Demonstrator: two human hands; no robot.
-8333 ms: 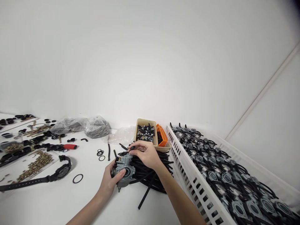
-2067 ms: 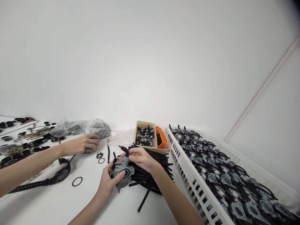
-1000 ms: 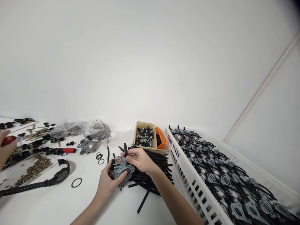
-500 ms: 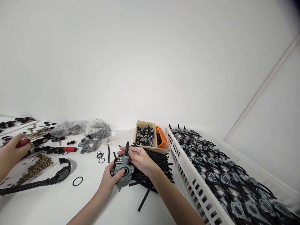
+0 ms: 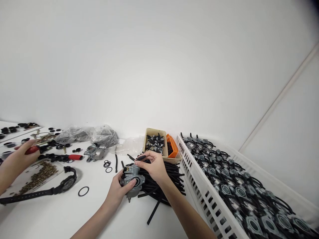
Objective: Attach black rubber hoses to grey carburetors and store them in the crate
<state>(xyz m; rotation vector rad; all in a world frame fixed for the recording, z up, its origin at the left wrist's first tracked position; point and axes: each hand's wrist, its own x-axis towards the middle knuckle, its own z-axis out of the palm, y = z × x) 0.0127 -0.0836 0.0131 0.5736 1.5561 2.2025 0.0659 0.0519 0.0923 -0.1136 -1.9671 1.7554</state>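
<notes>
My left hand is wrapped round a grey metal carburetor held just above the white table. My right hand is closed in a pinch on a short black rubber hose at the top of the carburetor. Both hands are over a heap of black hoses lying on the table.
A white slotted crate full of carburetors fills the right. A tan box and orange basket sit behind the hoses. Another carburetor, O-rings, a wristwatch and parts trays lie left, where another person's hand holds a red-handled tool.
My right hand has tipped the hose from upright to lying across the carburetor top. Another person set a carburetor on the table and drew back left, taking up a red-handled tool.
</notes>
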